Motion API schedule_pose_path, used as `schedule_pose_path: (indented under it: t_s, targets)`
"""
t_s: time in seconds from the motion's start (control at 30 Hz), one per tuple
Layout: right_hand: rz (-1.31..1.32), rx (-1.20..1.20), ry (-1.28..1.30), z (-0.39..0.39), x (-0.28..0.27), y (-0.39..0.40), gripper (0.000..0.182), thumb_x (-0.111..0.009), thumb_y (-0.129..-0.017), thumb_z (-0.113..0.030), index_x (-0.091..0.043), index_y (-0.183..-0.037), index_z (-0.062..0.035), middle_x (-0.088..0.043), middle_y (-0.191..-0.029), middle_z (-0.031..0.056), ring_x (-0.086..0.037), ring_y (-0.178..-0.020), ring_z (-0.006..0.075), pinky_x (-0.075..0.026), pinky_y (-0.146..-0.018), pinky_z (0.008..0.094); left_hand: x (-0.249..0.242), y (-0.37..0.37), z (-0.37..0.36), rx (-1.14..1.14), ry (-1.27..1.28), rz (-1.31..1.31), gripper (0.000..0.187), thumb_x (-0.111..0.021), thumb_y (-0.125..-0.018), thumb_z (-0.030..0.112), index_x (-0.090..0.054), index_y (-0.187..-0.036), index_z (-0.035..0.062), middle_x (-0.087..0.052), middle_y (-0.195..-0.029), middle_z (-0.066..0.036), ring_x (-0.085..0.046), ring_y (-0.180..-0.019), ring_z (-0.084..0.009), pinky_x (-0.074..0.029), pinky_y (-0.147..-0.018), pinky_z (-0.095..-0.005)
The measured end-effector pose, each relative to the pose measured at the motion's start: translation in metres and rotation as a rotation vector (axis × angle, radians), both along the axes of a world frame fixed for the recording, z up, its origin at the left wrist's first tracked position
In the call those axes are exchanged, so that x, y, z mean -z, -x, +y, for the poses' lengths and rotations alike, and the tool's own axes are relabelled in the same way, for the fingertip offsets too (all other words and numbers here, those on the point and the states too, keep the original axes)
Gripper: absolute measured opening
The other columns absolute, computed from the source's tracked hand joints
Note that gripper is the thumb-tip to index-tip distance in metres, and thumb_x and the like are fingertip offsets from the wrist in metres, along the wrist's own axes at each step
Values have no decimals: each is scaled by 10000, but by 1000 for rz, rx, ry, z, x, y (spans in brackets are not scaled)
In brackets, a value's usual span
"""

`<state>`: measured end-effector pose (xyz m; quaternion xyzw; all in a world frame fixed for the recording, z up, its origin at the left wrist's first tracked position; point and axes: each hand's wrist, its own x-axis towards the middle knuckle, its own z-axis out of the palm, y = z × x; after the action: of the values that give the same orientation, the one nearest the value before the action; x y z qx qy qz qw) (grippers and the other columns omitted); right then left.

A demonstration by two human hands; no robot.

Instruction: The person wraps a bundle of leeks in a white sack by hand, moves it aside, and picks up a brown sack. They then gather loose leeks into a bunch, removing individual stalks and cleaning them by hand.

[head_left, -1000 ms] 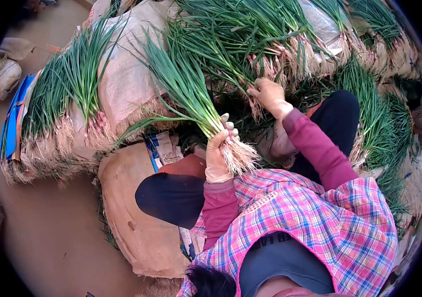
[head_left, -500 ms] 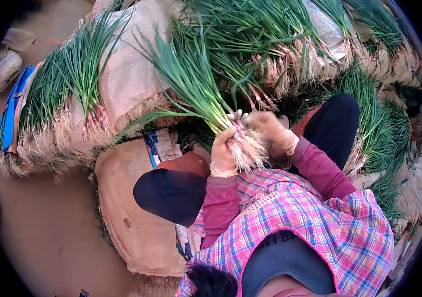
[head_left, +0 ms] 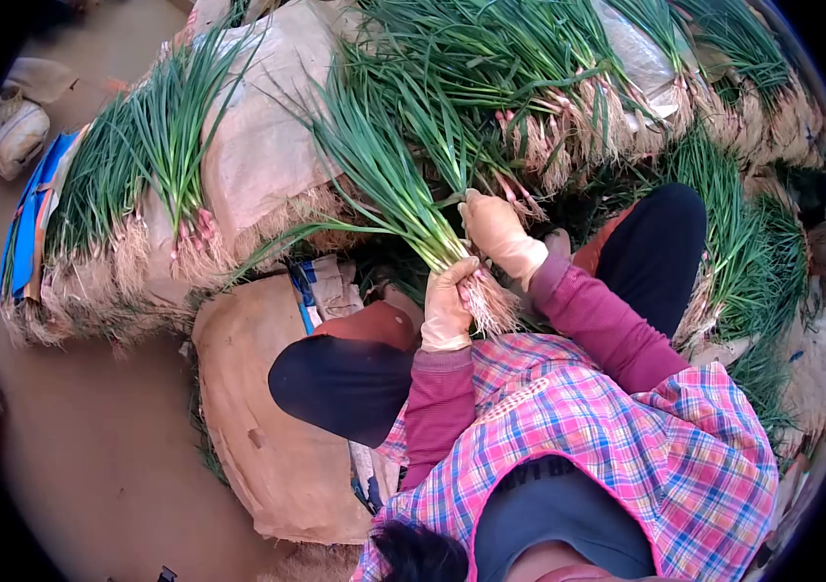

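Observation:
In a pale thin glove, my left hand is closed around the base of a bunch of spring onions. Their long green leaves point up and left, and the stringy pale roots hang below the fingers. My right hand, gloved too, is to the right of the bunch and a little higher. Its fingers are pinched on a spring onion stem, with green leaves reaching upward from there. Just beyond the right hand, loose spring onions with pink bulbs lie on the pile.
Large heaps of spring onions with roots facing me stretch across the back. More lie at the left and right. A brown sack lies by my left knee. Beige sacking covers part of the heap.
My right hand has moved from the bunch's roots up and left to a stem beside it. The left hand has shifted slightly right and down with the bunch.

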<state>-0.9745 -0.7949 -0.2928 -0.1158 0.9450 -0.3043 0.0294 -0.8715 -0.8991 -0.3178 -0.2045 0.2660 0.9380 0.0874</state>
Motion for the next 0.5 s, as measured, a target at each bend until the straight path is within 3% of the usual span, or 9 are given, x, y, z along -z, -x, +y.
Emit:
schedule_pose_path:
  t_s: [0.03, 0.1, 0.13, 0.17, 0.2, 0.27, 0.4, 0.43, 0.5]
  targets:
    - [-12, -3, 61, 0, 13, -2, 179, -490, -909, -159, -571, -909, 0, -646, -788, 233, -640, -732, 395, -506, -661, 484, 2, -1, 2, 8, -6, -4, 222, -625, -762, -63, -602, -979, -22, -652, -853, -110, -655, -765, -223, -564, -760, -344]
    - [109, 25, 242, 8, 24, -3, 182, -466, -921, -137, -566, -893, 13, -642, -749, 221, -644, -645, 327, -514, -591, 410, -3, 1, 8, -65, 32, -27, 234, -619, -765, -59, -597, -995, -27, -657, -895, -128, -660, -788, -237, -564, -798, -358]
    - [-318, 199, 825, 9, 24, -3, 170, -464, -930, -126, -568, -881, 1, -624, -695, 126, -592, -549, 200, -478, -505, 312, -16, 2, 8, -65, -31, -42, 255, -610, -766, -58, -592, -1017, -23, -660, -929, -142, -664, -823, -249, -555, -844, -375]
    - [-689, 302, 1113, 21, 21, 9, 142, -483, -935, -114, -571, -897, -10, -550, -652, 16, -495, -502, 111, -425, -457, 259, -21, -1, 6, -83, -63, -11, 261, -602, -772, -49, -590, -1031, -14, -656, -969, -154, -663, -864, -259, -546, -866, -384]
    - [-692, 300, 1115, 30, 26, 20, 142, -483, -935, -114, -571, -897, -10, -550, -652, 16, -495, -502, 111, -425, -457, 259, -23, -1, 4, -72, -132, 14, 260, -598, -776, -45, -590, -1035, -15, -649, -989, -161, -656, -891, -267, -541, -876, -386]
    - [-892, 461, 1526, 40, 37, 38, 141, -451, -951, -104, -554, -943, -8, -511, -683, -4, -441, -519, 92, -411, -477, 245, -28, -1, 1, -65, -199, 47, 259, -593, -781, -40, -590, -1039, -15, -643, -1008, -169, -648, -917, -274, -536, -886, -387]
    - [-1237, -79, 1672, 17, -1, 25, 405, -490, -978, -348, -518, -1243, -44, -546, -830, -10, -427, -595, 64, -425, -563, 217, -35, 1, 6, -66, -352, 60, 271, -599, -781, -14, -587, -1052, -26, -618, -1059, -197, -621, -984, -292, -530, -900, -385]
    - [-1228, -226, 1811, 11, 14, 33, 366, -495, -976, -353, -523, -1200, -66, -541, -847, -18, -401, -579, 44, -410, -538, 204, -37, 1, 6, -72, -390, 78, 276, -602, -780, -6, -586, -1054, -30, -612, -1070, -206, -614, -998, -295, -527, -905, -385]
    - [-1323, -216, 1964, 0, 27, 34, 300, -500, -976, -338, -530, -1113, -73, -524, -815, -43, -382, -537, 31, -395, -513, 198, -40, 0, 3, -118, -350, 49, 291, -613, -776, 16, -583, -1062, -24, -612, -1035, -192, -616, -953, -284, -528, -898, -377]
